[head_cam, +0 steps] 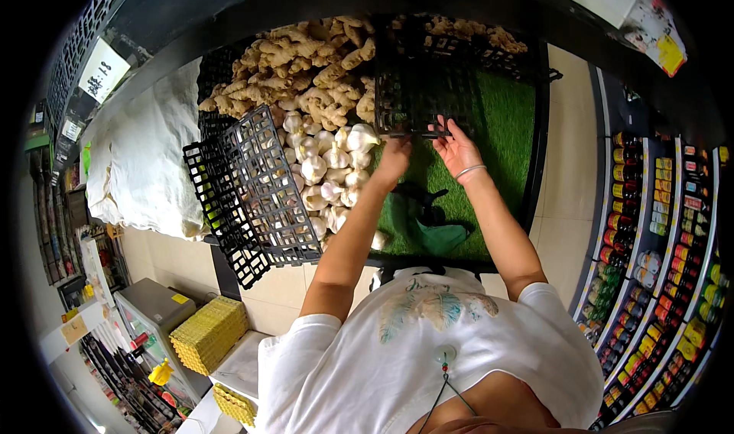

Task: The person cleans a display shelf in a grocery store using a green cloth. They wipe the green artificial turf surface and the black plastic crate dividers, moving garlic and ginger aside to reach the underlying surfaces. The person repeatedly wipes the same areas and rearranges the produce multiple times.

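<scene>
A black plastic lattice panel (pixel 425 99) stands in front of me above green artificial turf (pixel 504 147). My left hand (pixel 397 156) is at its near left corner, with the fingertips partly hidden by the edge. My right hand (pixel 457 147) holds the near right edge, palm turned up and fingers curled against the lattice. Garlic bulbs (pixel 335 162) are heaped just left of my left hand, and ginger roots (pixel 298 61) are piled behind them. On the turf below my hands lies a dark green cloth or bag (pixel 438 233) with a black object (pixel 424 202) on it.
Another black lattice panel (pixel 258 187) leans along the garlic's left side. More ginger (pixel 470 30) lies at the back right. White cloth (pixel 146 153) covers something on the left. Shelves of bottles (pixel 625 205) line the right; yellow egg trays (pixel 209 334) are stacked lower left.
</scene>
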A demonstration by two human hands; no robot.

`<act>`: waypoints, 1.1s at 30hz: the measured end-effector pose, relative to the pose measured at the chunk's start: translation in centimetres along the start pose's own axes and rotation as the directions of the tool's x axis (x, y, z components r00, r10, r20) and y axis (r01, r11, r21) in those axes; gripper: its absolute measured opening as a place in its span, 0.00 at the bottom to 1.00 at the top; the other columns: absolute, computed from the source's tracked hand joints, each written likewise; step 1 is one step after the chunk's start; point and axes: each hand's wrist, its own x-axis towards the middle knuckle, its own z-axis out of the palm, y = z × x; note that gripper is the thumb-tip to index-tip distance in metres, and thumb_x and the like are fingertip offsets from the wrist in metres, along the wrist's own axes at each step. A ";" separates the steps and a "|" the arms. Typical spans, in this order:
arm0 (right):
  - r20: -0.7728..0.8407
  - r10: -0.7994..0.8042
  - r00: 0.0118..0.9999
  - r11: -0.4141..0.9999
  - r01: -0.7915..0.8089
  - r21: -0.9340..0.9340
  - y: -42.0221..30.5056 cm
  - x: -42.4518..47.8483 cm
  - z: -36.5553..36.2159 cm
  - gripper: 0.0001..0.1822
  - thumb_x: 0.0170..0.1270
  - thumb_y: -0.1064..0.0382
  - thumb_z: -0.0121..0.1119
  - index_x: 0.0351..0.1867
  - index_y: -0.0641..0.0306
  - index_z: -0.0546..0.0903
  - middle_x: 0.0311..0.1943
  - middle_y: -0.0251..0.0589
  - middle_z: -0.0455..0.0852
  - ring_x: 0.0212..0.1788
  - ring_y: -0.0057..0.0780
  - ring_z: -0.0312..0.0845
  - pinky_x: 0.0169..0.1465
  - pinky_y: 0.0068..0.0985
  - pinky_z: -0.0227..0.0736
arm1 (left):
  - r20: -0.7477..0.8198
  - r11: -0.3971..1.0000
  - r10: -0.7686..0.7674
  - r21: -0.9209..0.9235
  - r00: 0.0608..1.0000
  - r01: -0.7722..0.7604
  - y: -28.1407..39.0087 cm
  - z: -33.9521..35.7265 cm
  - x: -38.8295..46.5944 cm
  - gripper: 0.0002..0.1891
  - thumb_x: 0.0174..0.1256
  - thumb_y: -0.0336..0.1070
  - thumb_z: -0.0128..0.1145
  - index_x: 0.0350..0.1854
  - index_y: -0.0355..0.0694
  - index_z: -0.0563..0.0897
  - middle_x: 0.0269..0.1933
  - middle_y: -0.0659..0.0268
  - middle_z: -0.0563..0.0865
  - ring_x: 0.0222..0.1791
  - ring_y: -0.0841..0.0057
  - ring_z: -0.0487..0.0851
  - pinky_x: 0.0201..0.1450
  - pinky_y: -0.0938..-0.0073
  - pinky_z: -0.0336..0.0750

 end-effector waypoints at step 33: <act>0.041 -0.057 0.998 0.998 0.058 -0.038 -2.4 -0.9 1.4 0.20 0.66 0.58 0.62 0.55 0.66 0.77 0.51 0.44 0.80 0.46 0.27 0.78 0.43 0.20 0.78 | 0.570 -0.395 0.579 0.822 0.583 -0.411 5.4 -7.5 -0.4 0.16 0.64 0.38 0.52 0.51 0.40 0.81 0.57 0.73 0.78 0.63 0.78 0.71 0.74 0.63 0.56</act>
